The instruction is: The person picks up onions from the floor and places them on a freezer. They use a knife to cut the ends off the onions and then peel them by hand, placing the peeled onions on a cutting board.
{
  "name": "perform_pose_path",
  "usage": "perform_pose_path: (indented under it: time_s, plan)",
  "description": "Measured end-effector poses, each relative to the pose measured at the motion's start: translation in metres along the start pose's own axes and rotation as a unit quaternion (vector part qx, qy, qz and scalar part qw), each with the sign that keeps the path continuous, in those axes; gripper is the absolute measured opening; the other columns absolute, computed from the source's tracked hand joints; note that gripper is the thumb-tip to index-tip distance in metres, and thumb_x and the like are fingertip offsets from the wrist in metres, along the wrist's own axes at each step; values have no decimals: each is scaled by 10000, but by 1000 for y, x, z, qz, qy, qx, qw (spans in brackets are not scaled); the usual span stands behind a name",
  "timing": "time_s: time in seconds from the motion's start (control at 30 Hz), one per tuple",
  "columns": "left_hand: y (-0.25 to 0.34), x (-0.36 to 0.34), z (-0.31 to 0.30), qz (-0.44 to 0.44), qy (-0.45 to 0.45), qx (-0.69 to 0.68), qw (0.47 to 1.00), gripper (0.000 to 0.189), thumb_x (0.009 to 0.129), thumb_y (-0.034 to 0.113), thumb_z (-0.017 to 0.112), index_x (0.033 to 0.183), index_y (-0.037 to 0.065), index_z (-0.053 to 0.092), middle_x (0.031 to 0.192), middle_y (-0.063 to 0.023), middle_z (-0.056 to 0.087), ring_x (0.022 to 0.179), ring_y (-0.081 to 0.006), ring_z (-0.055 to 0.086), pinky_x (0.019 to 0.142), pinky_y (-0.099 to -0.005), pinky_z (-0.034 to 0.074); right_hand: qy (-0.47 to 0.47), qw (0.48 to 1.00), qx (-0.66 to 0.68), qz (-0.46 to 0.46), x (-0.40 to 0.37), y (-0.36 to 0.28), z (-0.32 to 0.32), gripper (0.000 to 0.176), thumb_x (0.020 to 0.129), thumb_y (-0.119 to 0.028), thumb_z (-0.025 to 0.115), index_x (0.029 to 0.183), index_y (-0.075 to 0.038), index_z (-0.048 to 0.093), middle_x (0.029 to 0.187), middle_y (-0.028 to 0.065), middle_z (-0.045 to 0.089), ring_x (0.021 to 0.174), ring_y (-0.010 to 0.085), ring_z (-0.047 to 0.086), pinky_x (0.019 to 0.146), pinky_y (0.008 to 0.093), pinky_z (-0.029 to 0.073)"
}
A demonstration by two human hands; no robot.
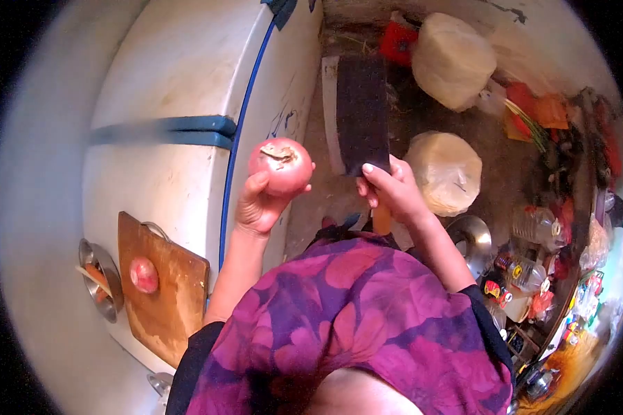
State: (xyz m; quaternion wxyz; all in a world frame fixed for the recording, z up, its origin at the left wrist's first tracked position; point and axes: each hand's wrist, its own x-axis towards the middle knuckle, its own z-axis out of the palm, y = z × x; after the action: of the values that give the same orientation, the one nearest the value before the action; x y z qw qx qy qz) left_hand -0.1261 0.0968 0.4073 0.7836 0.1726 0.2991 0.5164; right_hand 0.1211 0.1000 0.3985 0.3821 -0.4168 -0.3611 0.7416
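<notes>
My left hand (259, 207) is closed around a large pink tomato (284, 176), whose brown, cracked stem scar faces up. In my right hand (398, 190) is a cleaver (363, 111), gripped where its broad dark blade meets the wooden handle. The blade points away from me and stands apart from the tomato. On the wooden cutting board (166, 315) at the left lies a second, smaller red-pink round piece (144, 274), perhaps another tomato. Beside the board sits a metal bowl (112, 308) with a light-coloured stick-like utensil across it.
A white fridge (166, 76) with blue trim stands at the left. Two pale plastic-wrapped bundles (453, 62) are on the floor ahead. At the right are a metal basin (472, 238), plastic bottles (533, 225) and a cluttered shelf. Green stalks (529, 124) lie at the far right.
</notes>
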Motion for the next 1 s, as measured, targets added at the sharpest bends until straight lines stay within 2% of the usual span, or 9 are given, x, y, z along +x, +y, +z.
perform_pose_path:
  time_s: [0.07,0.13,0.17,0.23,0.3,0.77,0.87,0.9,1.0]
  plan:
    - [-4,2,0,11,-27,2,1000,767,670,264,758,1317,87,385,1231,-167,513,1119,-379,533,836,-473,527,31,948,-263,-178,-11,-4,4,215,876,-104,570,1088,-69,553,764,109,600,557,177,558,511,305,466]
    - [-5,0,2,12,-29,4,999,770,668,250,767,1320,96,387,1218,-129,528,1090,-313,559,849,-447,511,66,766,-463,-441,-8,-5,8,447,760,2,607,1197,-60,540,782,123,590,673,271,606,565,362,497]
    - [-11,0,-12,27,-47,27,998,707,739,282,725,1329,95,383,1245,-98,513,1137,-271,529,890,-440,491,52,733,-520,-435,-16,-12,12,487,682,-8,613,1162,-74,566,723,99,558,620,287,582,532,372,483]
    - [-18,-2,-28,60,-50,49,996,684,750,295,712,1319,91,391,1237,-95,515,1130,-261,528,894,-430,485,41,671,-611,-417,-29,-21,27,492,653,-57,607,1144,-84,581,659,73,490,549,247,548,487,361,457]
    - [-20,-9,-35,79,-50,54,994,661,761,308,698,1308,87,399,1228,-91,517,1123,-250,528,899,-420,479,46,620,-629,-467,-29,-15,31,433,697,-128,573,1128,-88,591,643,28,461,503,177,509,442,322,414]
    - [-29,-9,-27,89,-46,84,991,541,841,399,607,1234,62,454,1171,-67,531,1076,-177,523,931,-350,439,52,607,-655,-447,-26,-2,25,409,712,-144,561,1115,-77,579,644,36,455,513,182,517,453,324,423]
    - [-29,-4,-6,74,-44,73,994,526,858,419,588,1219,56,466,1158,-62,534,1065,-162,522,937,-335,430,84,618,-678,-389,-23,6,13,441,707,-150,569,1142,-79,553,662,43,466,530,206,540,455,338,429]
    - [-27,-3,3,66,-44,71,994,522,863,425,581,1213,54,470,1154,-60,535,1062,-156,521,940,-330,427,97,637,-668,-372,-22,9,9,499,643,-30,576,1141,-62,581,658,59,466,544,228,527,463,359,435]
    - [-18,5,16,57,-138,72,986,436,924,365,524,1224,54,469,1164,-76,529,1077,-159,523,945,-330,430,100,627,-668,-388,-25,13,7,485,653,-72,581,1138,-68,576,648,51,458,528,217,524,452,351,428]
